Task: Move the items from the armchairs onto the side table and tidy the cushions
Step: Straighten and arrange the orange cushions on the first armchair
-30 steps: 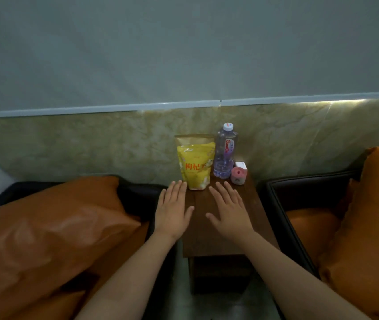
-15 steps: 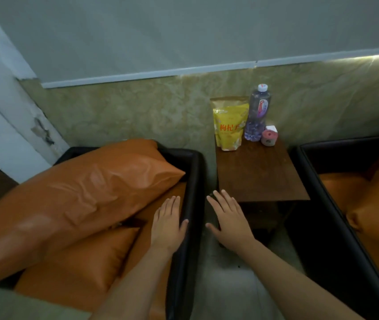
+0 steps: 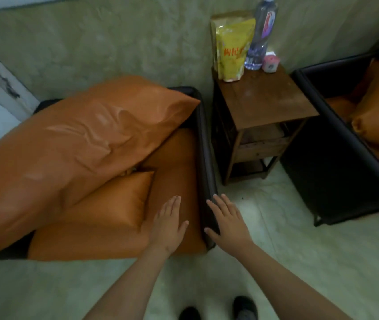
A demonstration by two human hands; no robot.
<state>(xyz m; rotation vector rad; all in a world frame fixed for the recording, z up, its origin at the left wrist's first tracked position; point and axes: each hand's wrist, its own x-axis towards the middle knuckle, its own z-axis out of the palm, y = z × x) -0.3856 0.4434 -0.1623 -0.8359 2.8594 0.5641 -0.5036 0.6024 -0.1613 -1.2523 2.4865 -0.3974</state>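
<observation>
Orange seat cushion [image 3: 174, 155] now under left hand [image 3: 168, 224]; right hand [image 3: 228, 221] beside (both grips spread).

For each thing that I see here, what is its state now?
Left hand: open, empty.
Right hand: open, empty.
Large cushion: slumped, creased.
Small cushion: partly under it.
Yellow pouch: upright on side table.
Bottle: upright, capped.
</observation>
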